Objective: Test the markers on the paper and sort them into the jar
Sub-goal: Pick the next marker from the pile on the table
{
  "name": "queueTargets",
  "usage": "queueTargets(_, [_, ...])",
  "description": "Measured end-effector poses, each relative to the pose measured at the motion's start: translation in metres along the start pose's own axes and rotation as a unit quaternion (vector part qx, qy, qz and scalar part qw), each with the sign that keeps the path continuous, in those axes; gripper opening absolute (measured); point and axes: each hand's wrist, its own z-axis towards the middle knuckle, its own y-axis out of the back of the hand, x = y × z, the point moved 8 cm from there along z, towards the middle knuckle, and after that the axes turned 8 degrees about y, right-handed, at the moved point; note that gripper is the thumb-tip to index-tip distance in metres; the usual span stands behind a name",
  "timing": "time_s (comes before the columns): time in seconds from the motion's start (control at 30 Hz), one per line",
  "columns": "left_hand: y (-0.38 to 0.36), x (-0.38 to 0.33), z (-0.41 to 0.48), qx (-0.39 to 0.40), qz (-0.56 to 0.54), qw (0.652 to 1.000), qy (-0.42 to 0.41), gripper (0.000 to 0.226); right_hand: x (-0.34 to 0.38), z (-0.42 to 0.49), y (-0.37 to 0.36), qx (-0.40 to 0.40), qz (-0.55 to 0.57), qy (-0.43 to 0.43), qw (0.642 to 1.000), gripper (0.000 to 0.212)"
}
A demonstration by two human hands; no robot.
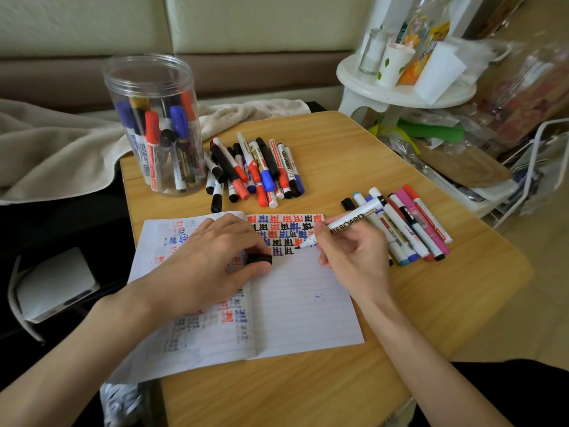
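— Marker [348, 221] first: where is it?
— Centre of the frame, a white barrel pinched near the nib by the right hand [351, 251], tip down on the paper [301, 303], at the end of the rows of red, blue and black marks.
— And the left hand [209, 257]?
— It rests on the paper left of centre, fingers curled round a black cap [260, 258].
— The jar [154, 124]?
— Upper left, upright on the table [338, 155], clear, with markers standing inside.
— Other markers?
— One heap [255, 171] lies just right of the jar. A second heap [412, 229] lies at the right, beside the writing hand.
— Beyond the table?
— A beige blanket [55, 149] at the left, and a white stool [400, 90] crowded with bottles at the upper right.
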Motion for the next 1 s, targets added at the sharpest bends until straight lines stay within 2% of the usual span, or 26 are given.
queueTargets(0.2, [-0.0002,0.0004,0.0006,-0.002,0.0,1.0,0.001,0.04,0.0015,0.0005,-0.0022,0.006,-0.019,0.01,1.0,0.01])
queueTargets(0.53, [-0.0008,0.0006,0.0013,-0.002,0.001,1.0,0.003,0.042,-0.003,0.0003,0.0008,-0.008,0.008,-0.012,1.0,0.008])
queueTargets(0.77, [-0.0018,0.0006,0.0032,0.005,0.01,1.0,0.005,0.043,-0.0016,-0.0005,-0.0026,0.01,-0.016,0.002,1.0,0.009])
queueTargets(0.9, [-0.0018,0.0003,0.0042,0.003,0.013,1.0,0.005,0.043,-0.0014,-0.0008,0.0012,-0.017,-0.052,0.004,0.998,0.007])
queueTargets(1.0, [-0.0015,0.0003,0.0041,0.001,0.013,1.0,0.003,0.044,-0.003,-0.0007,0.0054,-0.037,-0.035,0.0,0.999,0.004])
